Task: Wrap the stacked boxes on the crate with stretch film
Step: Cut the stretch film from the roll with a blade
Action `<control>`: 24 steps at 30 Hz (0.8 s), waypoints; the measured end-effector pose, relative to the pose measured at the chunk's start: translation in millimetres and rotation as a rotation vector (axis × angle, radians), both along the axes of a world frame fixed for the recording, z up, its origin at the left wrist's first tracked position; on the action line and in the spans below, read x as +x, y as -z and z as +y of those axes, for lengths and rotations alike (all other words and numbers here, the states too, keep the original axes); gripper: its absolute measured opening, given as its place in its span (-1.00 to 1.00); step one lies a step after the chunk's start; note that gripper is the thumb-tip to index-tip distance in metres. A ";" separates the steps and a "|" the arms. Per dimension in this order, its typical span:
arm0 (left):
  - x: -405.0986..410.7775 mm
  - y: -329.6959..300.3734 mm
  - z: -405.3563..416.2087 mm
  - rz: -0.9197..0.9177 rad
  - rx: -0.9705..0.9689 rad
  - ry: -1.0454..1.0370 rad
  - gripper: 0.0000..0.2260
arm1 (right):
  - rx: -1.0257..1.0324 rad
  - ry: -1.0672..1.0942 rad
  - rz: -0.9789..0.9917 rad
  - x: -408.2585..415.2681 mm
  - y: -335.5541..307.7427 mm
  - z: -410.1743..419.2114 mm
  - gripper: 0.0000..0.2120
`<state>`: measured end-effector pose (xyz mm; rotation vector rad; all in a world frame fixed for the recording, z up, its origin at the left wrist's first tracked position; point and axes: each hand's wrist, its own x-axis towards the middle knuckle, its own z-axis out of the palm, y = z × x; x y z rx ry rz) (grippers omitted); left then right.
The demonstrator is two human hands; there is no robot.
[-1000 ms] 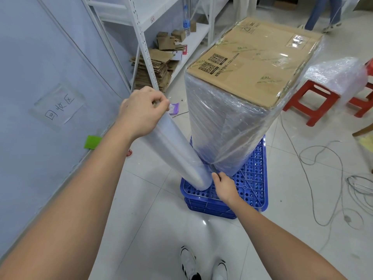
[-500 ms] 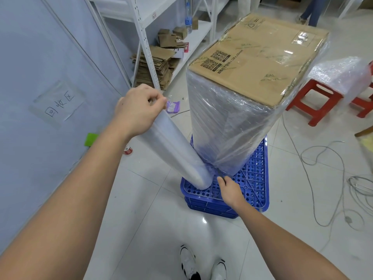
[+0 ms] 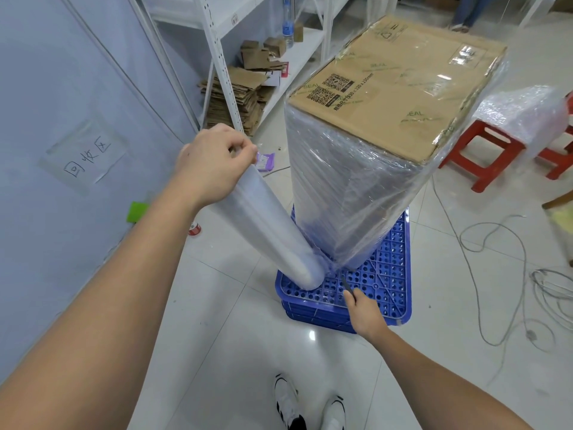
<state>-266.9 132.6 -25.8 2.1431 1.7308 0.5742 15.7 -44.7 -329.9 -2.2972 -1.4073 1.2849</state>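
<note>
On crate: blue crate w/ film-wrapped stacked boxes.
Left of crate: left hand grips film roll top.
Near crate front: right hand pinches dark thin tool.

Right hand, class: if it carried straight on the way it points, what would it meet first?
Probably the bottom corner of the film-wrapped stack of cardboard boxes, where the film bunches above the blue perforated plastic crate. The right hand points up and away toward it; depth is uncertain.
</note>
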 end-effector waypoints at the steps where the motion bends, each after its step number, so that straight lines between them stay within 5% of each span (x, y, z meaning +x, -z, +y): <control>1: 1.0 -0.5 0.2 0.000 0.001 0.002 -0.76 | 0.011 -0.001 0.007 -2.9 -0.8 9.6 -0.61; 7: 3.1 -2.5 0.9 0.010 -0.005 0.007 -0.75 | 0.032 -0.012 0.039 -18.0 -5.5 56.5 -0.60; 17: -0.6 0.0 -1.6 0.001 0.003 -0.006 -0.76 | -0.042 -0.045 -0.110 5.8 19.5 -14.8 -0.65; 24: -3.2 0.8 -0.3 -0.006 0.016 -0.007 -0.75 | -0.022 -0.060 -0.047 -4.5 14.3 25.1 -0.62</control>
